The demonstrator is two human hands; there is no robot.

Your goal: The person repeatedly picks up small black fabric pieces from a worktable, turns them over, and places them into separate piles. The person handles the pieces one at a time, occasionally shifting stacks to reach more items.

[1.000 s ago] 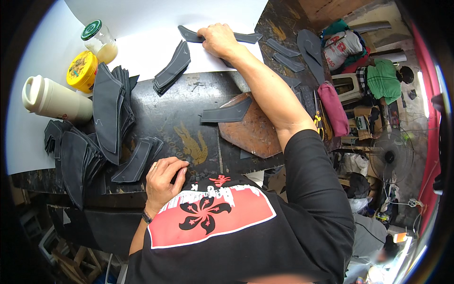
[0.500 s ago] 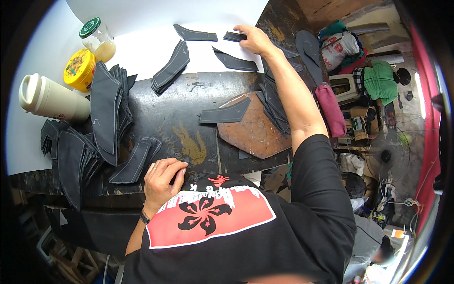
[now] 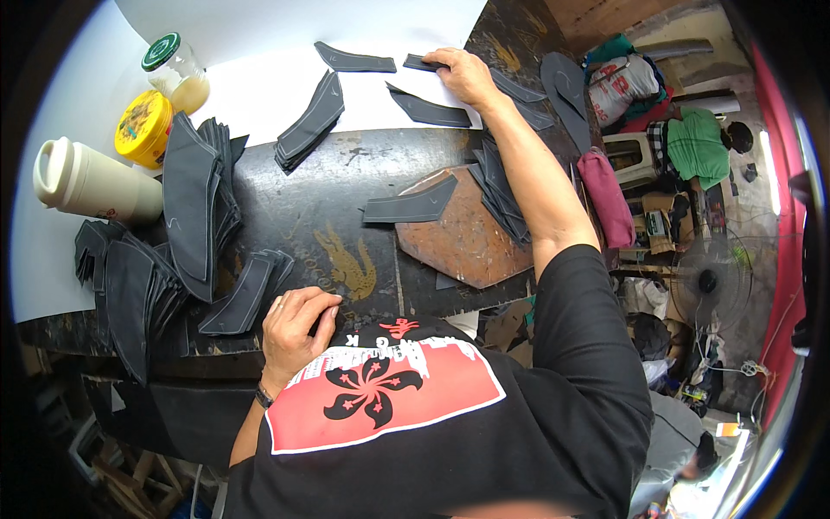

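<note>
At the far side of the table my right hand [image 3: 465, 78] reaches out, its fingers closed over the right end of a dark cut piece [image 3: 417, 62], mostly covered by them. A curved black piece [image 3: 354, 59] lies left of it, and another black piece [image 3: 426, 107] lies nearer to me, both on white sheet. Close to my body my left hand [image 3: 298, 324] rests at the table's near edge, palm down, fingers loosely bent, thumb apart, nothing seen in it. Next to it is a small stack of black pieces [image 3: 246, 294] with pale outlines.
Larger stacks of black pieces [image 3: 192, 208] lean at left, beside a cream tumbler [image 3: 104, 182], a yellow tub [image 3: 143, 130] and a glass jar [image 3: 186, 78]. A worn brown board [image 3: 462, 251] lies under my right arm. Another person [image 3: 696, 147] sits far right, near a fan [image 3: 709, 281].
Very little differs. My right hand and the dark piece under its fingers have shifted slightly left. My left hand stays in place.
</note>
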